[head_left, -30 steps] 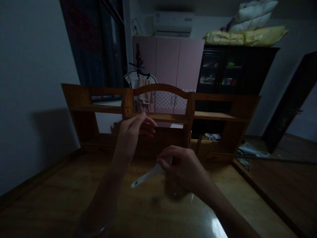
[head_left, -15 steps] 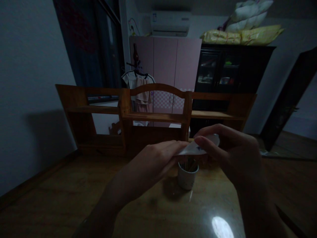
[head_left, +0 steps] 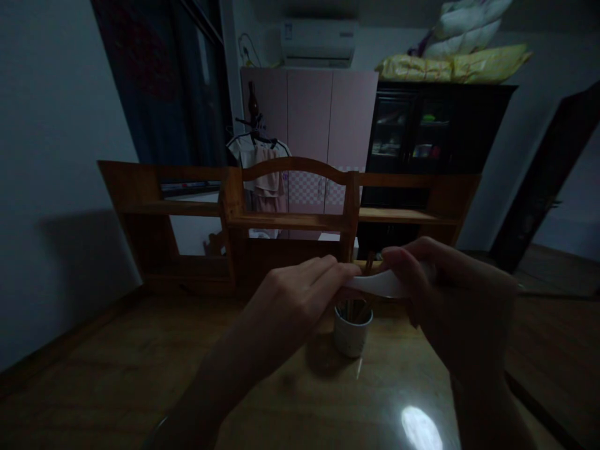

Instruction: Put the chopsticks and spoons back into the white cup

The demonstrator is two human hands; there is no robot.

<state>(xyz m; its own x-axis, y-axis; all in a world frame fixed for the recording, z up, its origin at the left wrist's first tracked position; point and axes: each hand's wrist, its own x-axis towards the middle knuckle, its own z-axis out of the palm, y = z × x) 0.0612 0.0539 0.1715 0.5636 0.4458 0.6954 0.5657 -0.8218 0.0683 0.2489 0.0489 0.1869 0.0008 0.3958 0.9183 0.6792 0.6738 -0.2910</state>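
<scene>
A white soup spoon (head_left: 382, 284) is held level between both hands, above the desk. My left hand (head_left: 300, 290) comes in from the lower left, with its fingers closed on the handle end. On the other side, my right hand (head_left: 450, 294) pinches the bowl end between thumb and fingers, hiding much of it. Below and just behind the spoon, a pale cup (head_left: 352, 337) stands upright on the wooden desk (head_left: 281, 406). Several thin sticks or utensils stand in the cup; their kind is too dark to make out.
A wooden shelf unit (head_left: 290, 221) runs along the back of the desk. Beyond it are a pink wardrobe (head_left: 307, 119), a dark cabinet (head_left: 435, 125) and hung clothes (head_left: 267, 169). A bright light reflection lies on the desk at the lower right.
The spoon has turned, so its blue mark no longer shows. My right hand has shifted slightly right. My left hand keeps its hold on the handle, and the camera view has moved a little.
</scene>
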